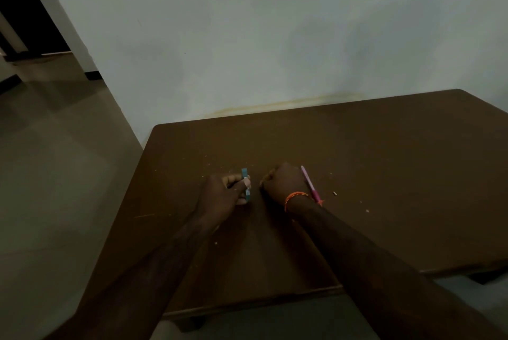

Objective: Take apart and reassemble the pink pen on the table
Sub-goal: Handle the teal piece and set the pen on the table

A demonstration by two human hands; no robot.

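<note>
Left hand (222, 191) gripping a blue pen (246, 184); right hand (283, 181) fisted, seemingly around the pink pen (310, 184).

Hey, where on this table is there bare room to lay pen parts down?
Bare: the far table toward the wall, and the wide right side. Crowded: between the left hand with its blue piece and the right hand, pink pen alongside.

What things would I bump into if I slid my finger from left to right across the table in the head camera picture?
left hand → blue pen piece held in it → right hand → orange wrist thread → pink pen → small dark bit lying on the table.
</note>
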